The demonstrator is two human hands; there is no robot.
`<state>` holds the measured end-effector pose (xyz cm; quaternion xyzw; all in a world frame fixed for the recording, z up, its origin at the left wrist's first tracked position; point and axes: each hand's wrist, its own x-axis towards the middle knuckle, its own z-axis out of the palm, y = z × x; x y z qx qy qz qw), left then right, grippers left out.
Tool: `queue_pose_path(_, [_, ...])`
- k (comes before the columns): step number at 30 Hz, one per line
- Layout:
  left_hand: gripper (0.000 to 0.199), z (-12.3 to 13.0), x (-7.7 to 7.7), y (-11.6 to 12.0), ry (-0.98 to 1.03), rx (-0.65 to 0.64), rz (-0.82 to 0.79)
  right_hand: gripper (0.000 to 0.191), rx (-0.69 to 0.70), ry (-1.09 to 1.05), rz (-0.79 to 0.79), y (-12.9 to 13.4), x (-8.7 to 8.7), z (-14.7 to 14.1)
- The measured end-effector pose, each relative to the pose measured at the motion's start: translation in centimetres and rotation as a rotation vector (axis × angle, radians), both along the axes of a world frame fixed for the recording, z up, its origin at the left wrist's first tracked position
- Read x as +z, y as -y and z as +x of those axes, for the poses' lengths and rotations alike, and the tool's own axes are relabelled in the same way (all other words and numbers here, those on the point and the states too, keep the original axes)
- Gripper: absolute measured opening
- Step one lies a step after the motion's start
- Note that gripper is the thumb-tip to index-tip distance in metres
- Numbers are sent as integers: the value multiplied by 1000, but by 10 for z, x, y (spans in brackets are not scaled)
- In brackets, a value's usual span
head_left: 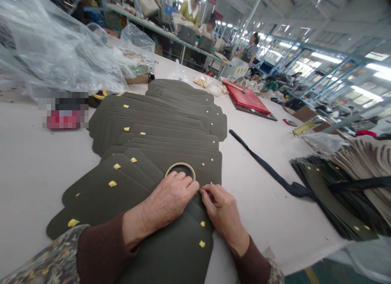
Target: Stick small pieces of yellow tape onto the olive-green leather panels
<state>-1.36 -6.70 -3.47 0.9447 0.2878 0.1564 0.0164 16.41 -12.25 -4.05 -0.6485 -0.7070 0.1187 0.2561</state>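
My left hand [169, 196] is closed on a roll of yellow tape [180, 164], held low over overlapping dark olive panels [171, 147]. Only the upper arc of the roll shows above my knuckles. Close beside it, my right hand [224, 213] pinches its thumb and forefinger at the panels' right edge; what lies between the fingertips is too small to make out. Small yellow tape pieces [113, 184] dot the panels, two of them on the nearest panel below my hands. Several small metal studs [203, 164] line the panels' right ends.
A dark strap [265, 166] runs across the table [253, 219] to stacked panels [339, 198] at right. Behind are a red board [244, 97] with a hammer and a bag of small gold parts [201, 81]. Plastic sheeting [61, 44] covers the left back; people work beyond.
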Motion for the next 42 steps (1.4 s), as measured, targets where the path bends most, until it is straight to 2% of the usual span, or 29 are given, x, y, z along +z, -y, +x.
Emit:
queue_pose_path(5, [10, -2, 4, -1, 8, -13, -20, 15, -130, 3, -207, -15, 17, -5])
queue_pose_path(10, [15, -13, 1, -8, 159, -17, -13, 11, -69, -26, -345, -7, 25, -5])
queue_pose_path(14, [19, -17, -3, -11, 354, -93, 5, 12, -71, -78, -373, 0, 23, 0])
queue_pose_path(16, [21, -16, -3, -9, 406, -117, 8, 7, -80, -166, -324, 1, 22, 1])
queue_pose_path(18, [26, -15, -1, -7, 412, -102, -18, 4, -70, -318, -204, 1, 21, 1])
queue_pose_path(21, [38, -14, 0, -4, 360, -72, -70, 13, 54, -463, 31, 1, 23, -2])
queue_pose_path(24, [39, -13, 0, -2, 334, -76, -78, 18, 202, -417, 204, 0, 24, -5])
queue_pose_path(27, [35, -12, -1, 0, 329, -80, -74, 17, 268, -314, 297, -3, 21, -7])
queue_pose_path(30, [27, -12, 0, 1, 321, -98, -101, 15, 278, -214, 373, -6, 17, -8])
queue_pose_path(34, [13, -11, 5, -1, 321, -92, -159, 13, 200, -164, 434, -8, 15, -10])
queue_pose_path(36, [14, -9, 9, -2, 311, -63, -153, 13, 142, -202, 408, -8, 17, -12])
queue_pose_path(38, [18, -7, 12, -4, 295, -48, -115, 11, 62, -313, 309, -8, 21, -14])
queue_pose_path(42, [20, -3, 13, -6, 333, -48, 9, 10, -107, -754, -85, -13, 25, -19])
